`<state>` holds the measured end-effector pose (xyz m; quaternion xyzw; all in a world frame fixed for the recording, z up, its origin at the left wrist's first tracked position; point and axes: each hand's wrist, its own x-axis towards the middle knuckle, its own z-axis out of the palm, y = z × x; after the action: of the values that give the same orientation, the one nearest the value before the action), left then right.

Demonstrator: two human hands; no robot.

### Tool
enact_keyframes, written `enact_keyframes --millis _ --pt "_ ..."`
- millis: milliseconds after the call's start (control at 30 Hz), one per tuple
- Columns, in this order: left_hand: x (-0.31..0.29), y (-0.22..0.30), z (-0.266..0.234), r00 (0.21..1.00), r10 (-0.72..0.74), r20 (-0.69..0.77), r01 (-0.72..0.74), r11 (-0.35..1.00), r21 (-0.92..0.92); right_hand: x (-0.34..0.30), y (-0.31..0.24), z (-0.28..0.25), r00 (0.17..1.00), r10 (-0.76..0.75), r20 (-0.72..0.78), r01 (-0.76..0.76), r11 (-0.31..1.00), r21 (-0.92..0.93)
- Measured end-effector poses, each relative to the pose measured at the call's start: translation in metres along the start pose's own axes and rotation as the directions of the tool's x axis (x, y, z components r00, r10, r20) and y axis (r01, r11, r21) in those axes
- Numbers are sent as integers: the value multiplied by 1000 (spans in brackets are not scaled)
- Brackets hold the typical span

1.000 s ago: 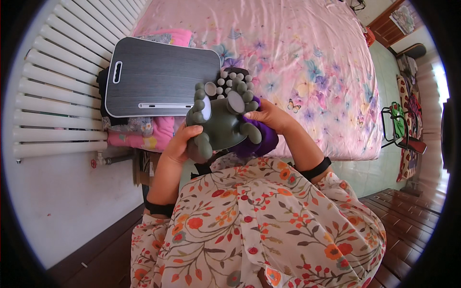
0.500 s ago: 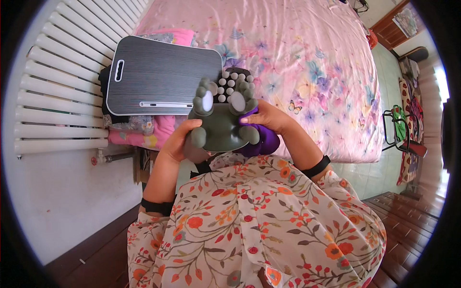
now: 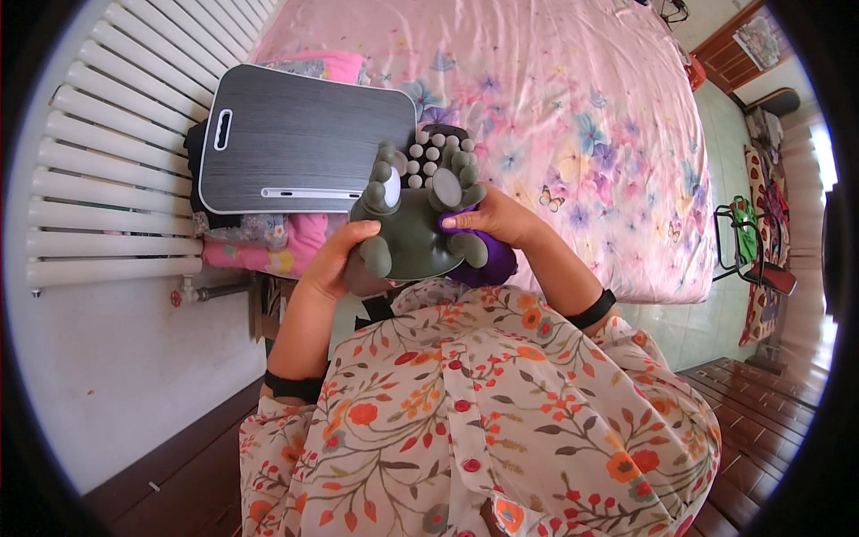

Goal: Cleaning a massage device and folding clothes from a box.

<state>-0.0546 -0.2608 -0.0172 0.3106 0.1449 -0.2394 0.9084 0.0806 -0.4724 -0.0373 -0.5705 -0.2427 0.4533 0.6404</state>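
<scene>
In front of my body I hold a dark green knobbed massager [image 3: 407,234], with rounded knobs at its corners and two pale oval discs near the far side. My left hand [image 3: 338,259] is closed around its left side, thumb on the upper face. My right hand [image 3: 497,217] grips a purple cloth [image 3: 492,260] and presses it against the massager's right side, thumb on top. The cloth hangs below that side. Just beyond the massager lies a black piece [image 3: 436,154] with several pale grey balls; whether it joins the massager is hidden.
A grey lap desk [image 3: 300,143] with a white rim rests on pink bedding [image 3: 309,240] at the left. The flowered pink bed [image 3: 582,98] spreads ahead and right. A white radiator [image 3: 116,161] lines the left wall. To the right stands a black-framed chair [image 3: 752,255].
The massager has tilted and shifted slightly in my hands. My right thumb has slid a little to the left with the purple cloth across the massager's side.
</scene>
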Motion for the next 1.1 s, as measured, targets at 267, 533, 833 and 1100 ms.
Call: enact_keyframes --millis 267,533,833,1100 --pt "-2 -5 -2 996 73 -46 -79 987 -142 -9 24 -22 985 -2 173 0 1000 9" --pt "-1 0 -12 997 21 75 -9 987 -160 -15 22 3 983 174 -57 -130 883 451" --pt "1 1 14 991 96 -93 -75 975 210 -5 28 -22 934 277 224 -341 875 343" --pt "17 -10 -10 980 198 18 -196 979 -61 -28 23 4 998 54 -34 -19 759 651"
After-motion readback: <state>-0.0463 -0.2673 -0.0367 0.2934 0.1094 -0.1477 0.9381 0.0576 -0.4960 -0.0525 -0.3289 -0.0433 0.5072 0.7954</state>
